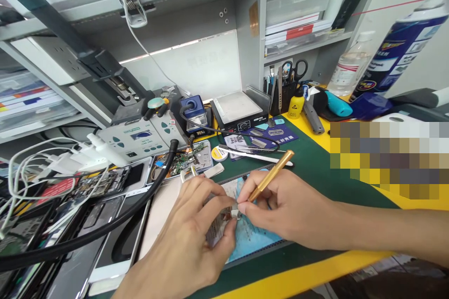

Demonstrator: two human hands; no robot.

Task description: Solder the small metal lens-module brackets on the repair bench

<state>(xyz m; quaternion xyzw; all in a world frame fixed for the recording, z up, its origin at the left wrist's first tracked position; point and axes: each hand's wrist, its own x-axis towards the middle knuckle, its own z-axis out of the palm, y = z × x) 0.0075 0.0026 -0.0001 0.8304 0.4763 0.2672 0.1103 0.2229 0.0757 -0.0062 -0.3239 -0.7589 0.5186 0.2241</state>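
Note:
A gold pen-like tool [271,175] is pinched in my right hand [280,203], its lower end hidden by the fingers. My left hand [196,229] curves around a small silvery piece [235,212], thumb and index finger at its sides. The right fingertips meet that piece from the other side. Beneath both hands lies a blue and white patterned sheet [252,238] on a dark-edged flat pad, over the green mat [312,168].
Behind stand a grey station [140,138], a soldering stand [194,114] and a heating plate [240,107]. A black hose [140,205] crosses the left side over phones. Tweezers and a white stick [259,155] lie beyond my hands; bottles stand at right.

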